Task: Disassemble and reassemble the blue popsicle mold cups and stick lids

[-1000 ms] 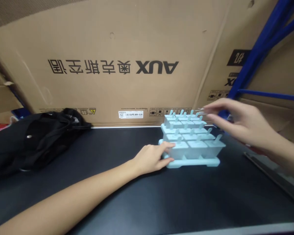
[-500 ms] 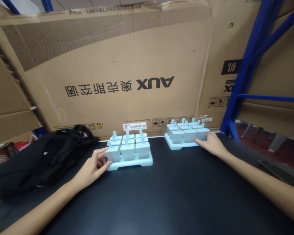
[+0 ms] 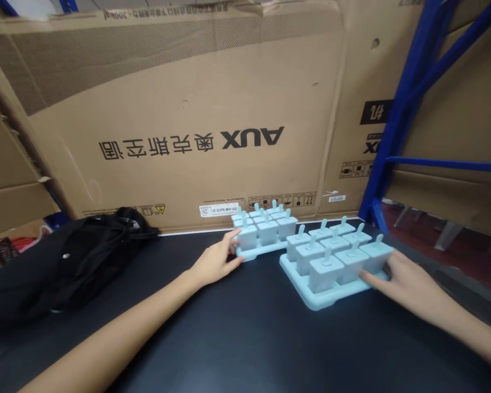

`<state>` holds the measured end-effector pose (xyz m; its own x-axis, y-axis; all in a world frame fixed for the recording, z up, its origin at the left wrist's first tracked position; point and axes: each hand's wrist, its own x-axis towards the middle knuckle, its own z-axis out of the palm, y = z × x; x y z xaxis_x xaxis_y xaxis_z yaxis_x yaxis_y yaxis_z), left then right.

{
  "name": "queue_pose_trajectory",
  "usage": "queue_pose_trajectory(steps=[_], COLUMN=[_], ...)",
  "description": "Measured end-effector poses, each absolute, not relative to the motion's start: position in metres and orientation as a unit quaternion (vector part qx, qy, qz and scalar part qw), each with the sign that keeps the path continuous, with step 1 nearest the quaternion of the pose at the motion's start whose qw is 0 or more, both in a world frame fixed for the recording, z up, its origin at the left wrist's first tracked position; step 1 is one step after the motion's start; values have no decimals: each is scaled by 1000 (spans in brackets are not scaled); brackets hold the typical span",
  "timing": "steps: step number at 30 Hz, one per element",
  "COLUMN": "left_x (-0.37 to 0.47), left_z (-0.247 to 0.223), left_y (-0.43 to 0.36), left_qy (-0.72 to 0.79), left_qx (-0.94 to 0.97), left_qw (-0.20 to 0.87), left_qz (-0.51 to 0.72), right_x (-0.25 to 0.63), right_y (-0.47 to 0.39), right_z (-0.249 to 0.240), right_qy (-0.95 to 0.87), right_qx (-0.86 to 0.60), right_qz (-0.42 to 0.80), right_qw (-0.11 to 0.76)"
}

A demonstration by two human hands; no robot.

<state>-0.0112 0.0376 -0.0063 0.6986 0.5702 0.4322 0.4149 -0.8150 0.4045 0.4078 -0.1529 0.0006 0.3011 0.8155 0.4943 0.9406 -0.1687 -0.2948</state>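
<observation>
Two light-blue popsicle molds, each with several stick-topped cups on a tray base, are on the black table [image 3: 213,333]. My left hand [image 3: 216,256] grips the left end of the farther popsicle mold [image 3: 265,233], thumb at its base and fingers partly hidden behind the cups. The nearer popsicle mold [image 3: 335,259] sits to the right, turned at an angle. My right hand [image 3: 401,275] holds its right end, with the thumb along the front edge and the other fingers hidden behind. The two molds are close together, their near corners almost meeting.
A large cardboard box [image 3: 167,98] stands upright along the table's back edge. On the left lies a black bag [image 3: 73,262]. A blue metal rack post [image 3: 396,120] rises at the back right, with stools visible beyond it.
My left hand has moved its mold right and toward the back. My right hand has brought the other mold nearer to me and turned it. The camera view has shifted slightly.
</observation>
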Motion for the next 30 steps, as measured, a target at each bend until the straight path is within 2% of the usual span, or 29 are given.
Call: queue_pose_trajectory(steps=[7, 12, 18, 25, 30], left_x=[98, 114, 114, 114, 115], left_z=[-3, -6, -3, 2, 8], left_y=[36, 46, 47, 43, 38], left_qy=[204, 203, 180, 155, 160], left_qx=[933, 928, 937, 951, 962], left_qw=[138, 145, 141, 128, 129], left_qz=[263, 276, 264, 234, 177], right_x=[400, 395, 395, 400, 396], right_y=[-151, -146, -148, -152, -156], right_z=[7, 14, 15, 13, 28], right_qy=[-565, -521, -493, -489, -446], right_qx=[-786, -834, -857, -855, -856], right_qz=[-88, -69, -67, -80, -97], right_qw=[234, 168, 133, 154, 244])
